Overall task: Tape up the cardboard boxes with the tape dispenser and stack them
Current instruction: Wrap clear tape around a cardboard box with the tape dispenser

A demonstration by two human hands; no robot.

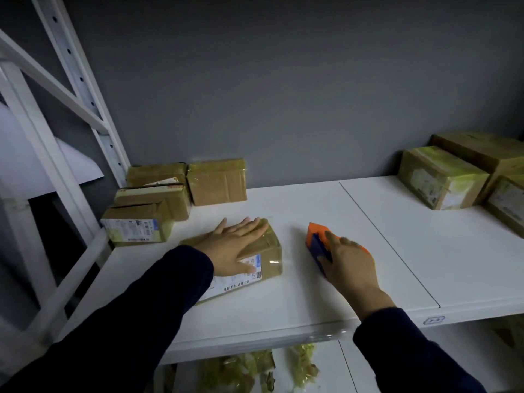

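Note:
A flat cardboard box (266, 259) with a white shipping label lies on the white shelf (326, 211), wrapped in clear tape. My left hand (235, 245) lies flat on its top, fingers straight and spread. To the right, my right hand (350, 262) grips an orange and blue tape dispenser (319, 242) that rests on the shelf, a short gap away from the box.
Several taped boxes (153, 211) sit stacked at the back left by the white rack upright (85, 89). More boxes (442, 180) stand at the back right. Crumpled tape scraps (255, 367) lie on the lower shelf. A grey wall closes the back.

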